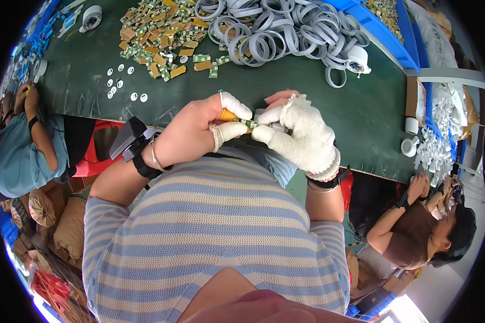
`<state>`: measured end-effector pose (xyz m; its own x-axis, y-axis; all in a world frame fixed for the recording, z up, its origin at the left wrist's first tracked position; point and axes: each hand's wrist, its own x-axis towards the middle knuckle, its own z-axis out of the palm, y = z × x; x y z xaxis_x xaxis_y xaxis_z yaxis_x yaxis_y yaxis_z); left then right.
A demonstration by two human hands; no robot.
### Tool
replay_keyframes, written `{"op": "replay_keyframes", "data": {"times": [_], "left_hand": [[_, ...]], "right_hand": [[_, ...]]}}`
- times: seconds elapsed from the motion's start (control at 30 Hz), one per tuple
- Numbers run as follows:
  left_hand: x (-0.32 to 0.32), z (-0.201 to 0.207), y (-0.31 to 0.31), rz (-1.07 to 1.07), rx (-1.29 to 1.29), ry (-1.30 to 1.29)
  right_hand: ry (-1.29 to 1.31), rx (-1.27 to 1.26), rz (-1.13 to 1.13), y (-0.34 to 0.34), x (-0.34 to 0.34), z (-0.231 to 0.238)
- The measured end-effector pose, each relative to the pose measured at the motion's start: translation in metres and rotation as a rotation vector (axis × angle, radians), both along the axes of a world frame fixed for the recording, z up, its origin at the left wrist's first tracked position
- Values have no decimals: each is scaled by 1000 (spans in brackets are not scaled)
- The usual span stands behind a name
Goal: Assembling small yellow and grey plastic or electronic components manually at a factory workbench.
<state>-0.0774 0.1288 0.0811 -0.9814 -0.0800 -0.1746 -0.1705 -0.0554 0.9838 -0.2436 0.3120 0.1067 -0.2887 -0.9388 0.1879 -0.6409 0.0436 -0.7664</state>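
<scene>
My left hand (191, 129), with white covers on the thumb and a finger, pinches a small green circuit board (244, 122) in front of my chest. An orange piece (228, 115) shows between those fingertips, at the board's left end. My right hand (310, 132) wears a white knitted glove with some bare fingertips. Its thumb and finger close on the board's right end. Beside them a grey part (277, 126) shows, mostly hidden by the glove, so its kind cannot be made out.
Beyond my hands lie a heap of small circuit boards (159, 32) and a pile of grey rings (280, 32). Several white discs (134, 97) lie at left. A white round housing (357, 59) stands near a blue bin (385, 37). Co-workers sit left and right.
</scene>
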Motion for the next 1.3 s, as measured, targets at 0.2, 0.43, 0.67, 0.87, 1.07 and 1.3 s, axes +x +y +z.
{"op": "replay_keyframes", "data": {"times": [0.2,0.43,0.67,0.87,1.07,1.3], "left_hand": [[2,12,6,20,-205,73],[5,5,-2,2,-441,157],[42,37,-56,399,-36,157],[91,48,-197,868,-633,155],[67,24,-187,842,-1075,-23],[21,4,-53,293,-428,202]], "right_hand": [[216,-31,15,-2,-2,4],[277,67,24,-15,11,-4],[197,-138,-541,10,-77,9],[403,345,-663,57,-200,-18],[609,281,-700,58,-195,-25],[-450,-602,-846,27,-71,-2]]}}
